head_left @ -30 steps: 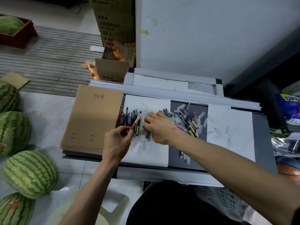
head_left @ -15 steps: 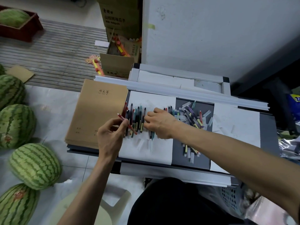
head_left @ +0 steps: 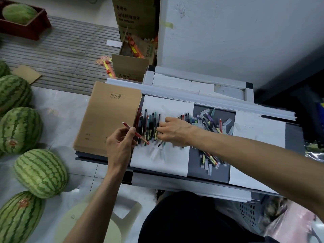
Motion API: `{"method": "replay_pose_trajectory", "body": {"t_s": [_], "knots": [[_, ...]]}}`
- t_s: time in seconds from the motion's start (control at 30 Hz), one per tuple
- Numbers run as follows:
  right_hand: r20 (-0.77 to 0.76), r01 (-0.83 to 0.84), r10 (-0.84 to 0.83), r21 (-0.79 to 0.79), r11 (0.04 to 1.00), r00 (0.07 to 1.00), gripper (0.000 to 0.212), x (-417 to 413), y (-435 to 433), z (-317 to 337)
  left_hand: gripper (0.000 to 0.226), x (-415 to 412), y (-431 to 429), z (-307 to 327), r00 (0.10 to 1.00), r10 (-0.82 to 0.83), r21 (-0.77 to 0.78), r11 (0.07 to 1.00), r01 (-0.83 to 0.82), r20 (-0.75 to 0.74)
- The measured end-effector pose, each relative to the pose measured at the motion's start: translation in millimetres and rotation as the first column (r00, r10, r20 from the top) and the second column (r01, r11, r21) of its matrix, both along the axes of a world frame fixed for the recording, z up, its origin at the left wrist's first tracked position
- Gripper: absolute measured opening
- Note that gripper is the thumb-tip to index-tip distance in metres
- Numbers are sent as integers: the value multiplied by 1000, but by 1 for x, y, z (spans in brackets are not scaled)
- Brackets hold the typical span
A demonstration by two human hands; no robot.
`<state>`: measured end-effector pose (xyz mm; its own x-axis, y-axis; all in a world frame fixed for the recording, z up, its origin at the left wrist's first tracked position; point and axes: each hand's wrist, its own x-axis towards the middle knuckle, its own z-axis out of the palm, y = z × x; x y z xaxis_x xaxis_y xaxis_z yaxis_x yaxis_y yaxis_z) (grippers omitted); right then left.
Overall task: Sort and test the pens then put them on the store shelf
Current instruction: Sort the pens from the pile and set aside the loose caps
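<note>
Our left forearm enters bare from the lower left, and the left hand [head_left: 121,144] is raised with thumb and fingers pinching a red pen [head_left: 142,139] that slants across the fingertips. Our right arm stretches in long from the lower right. The right hand [head_left: 175,131] lies knuckles up with its fingers curled under; whether they grip anything we cannot tell.
</note>
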<state>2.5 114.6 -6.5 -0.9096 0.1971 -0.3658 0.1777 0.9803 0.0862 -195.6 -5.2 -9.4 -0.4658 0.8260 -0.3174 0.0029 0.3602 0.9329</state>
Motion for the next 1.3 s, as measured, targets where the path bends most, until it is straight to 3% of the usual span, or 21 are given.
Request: {"method": "replay_pose_trajectory", "body": {"t_s": [0.1, 0.27, 0.33, 0.4, 0.47, 0.53, 0.6, 0.7, 0.8, 0.9, 1.0, 1.2, 1.3], "knots": [[-52, -12, 12, -14, 1000, 999, 13, 8, 1, 1, 18, -1, -3, -1, 1000, 23, -17, 1000, -23, 17], [-232, 60, -58, 3, 998, 971, 21, 18, 2, -4, 21, 0, -5, -4, 997, 23, -33, 999, -21, 69], [-330, 149, -157, -49, 988, 931, 30, 21, 0, -6, 24, 1, -3, -5, 994, 14, -45, 999, -9, 109], [-424, 289, -331, -161, 944, 843, 26, 25, -2, 0, 26, 4, 1, -5, 990, 0, -49, 999, 7, 140], [-466, 449, -599, -399, 799, 651, 18, 29, -8, 9, 27, 9, 6, -3, 985, -26, -48, 998, 35, 169], [-360, 531, -874, -695, 485, 328, 14, 32, -14, 19, 27, 16, 11, 1, 979, -78, -46, 995, 88, 188], [-191, 449, -981, -874, 185, 33, 15, 36, -17, 25, 25, 24, 17, 3, 971, -142, -47, 987, 154, 194], [-54, 305, -985, -952, 3, -162, 15, 48, -18, 27, 23, 38, 27, 6, 958, -204, -60, 974, 220, 202], [263, -49, -906, -964, -262, -332, 18, 61, -22, 34, 21, 51, 38, 9, 947, -222, -88, 965, 248, 234], [547, -407, -758, -821, -401, -355, 25, 79, -25, 38, 17, 63, 50, 11, 933, -218, -124, 957, 262, 286], [707, -575, -644, -668, -472, -293, 27, 94, -30, 38, 19, 75, 59, 10, 926, -217, -184, 942, 282, 310], [771, -580, -572, -610, -539, -280, 20, 106, -37, 28, 18, 96, 63, 7, 930, -329, -310, 877, 366, 166], [781, -563, -576, -595, -573, -239, 12, 110, -36, 24, 19, 104, 68, 7, 878, -471, -396, 824, 404, -86]]}}
